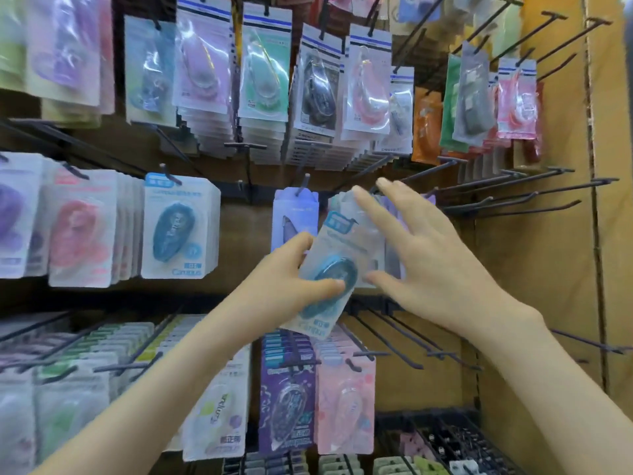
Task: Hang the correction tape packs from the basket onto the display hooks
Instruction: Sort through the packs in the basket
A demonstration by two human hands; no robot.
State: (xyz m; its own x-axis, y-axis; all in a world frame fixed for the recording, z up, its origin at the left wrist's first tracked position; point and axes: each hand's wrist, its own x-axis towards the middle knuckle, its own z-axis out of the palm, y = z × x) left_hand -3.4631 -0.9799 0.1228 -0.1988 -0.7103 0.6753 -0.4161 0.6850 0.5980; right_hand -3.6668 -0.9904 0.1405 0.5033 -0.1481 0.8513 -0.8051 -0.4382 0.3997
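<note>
My left hand (291, 279) grips a clear correction tape pack (337, 262) with a blue dispenser inside, thumb across its front, tilted to the right in front of the middle row of the display. My right hand (428, 255) is spread with straight fingers beside and partly behind the pack's right edge, fingertips near its top. A black hook (303, 185) carrying a pale purple pack (294, 217) sticks out just left of the held pack's top. A matching blue pack (178, 231) hangs further left. The basket is out of view.
Packed rows of hanging correction tape packs fill the wall above, left and below. Several bare black hooks (507, 197) jut out to the right of my hands, more (404, 341) below them. A brown cardboard side panel (613, 234) closes off the right. A black wire rack (445, 440) sits at bottom right.
</note>
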